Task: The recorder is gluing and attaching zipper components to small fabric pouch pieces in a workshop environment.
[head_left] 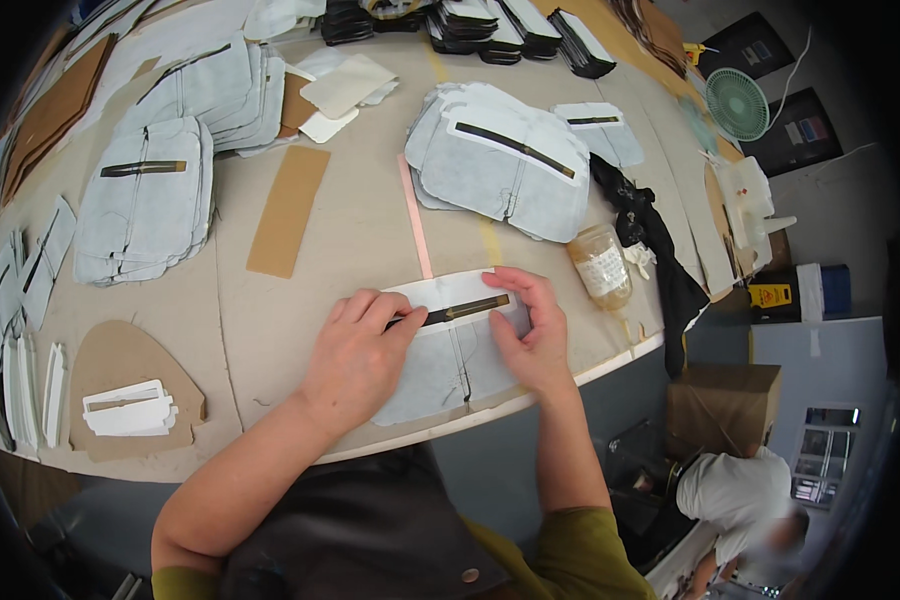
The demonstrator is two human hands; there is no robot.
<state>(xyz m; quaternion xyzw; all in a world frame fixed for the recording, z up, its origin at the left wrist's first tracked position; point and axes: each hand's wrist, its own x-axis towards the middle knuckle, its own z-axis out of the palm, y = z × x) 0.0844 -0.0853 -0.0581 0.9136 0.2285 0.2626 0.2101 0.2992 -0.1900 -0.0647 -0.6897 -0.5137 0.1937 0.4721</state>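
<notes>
Glue jar [601, 265] (beside black cloth [650, 250])

Two hands at the table edge: left hand [355, 355], right hand [530, 335]. One grey panel [440, 370] beneath them. Three stacks of grey panels: [145, 200], [210, 90], [505, 165]. One jar [601, 266]. One green fan [737, 104]. One brown card strip [288, 211].

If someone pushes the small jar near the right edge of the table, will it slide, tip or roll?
The jar stands upright and looks taller than wide, so a high push would probably tip it. Being round, it might then roll toward the table's edge close by. It seems partly filled, so a low push would more likely slide it.
</notes>
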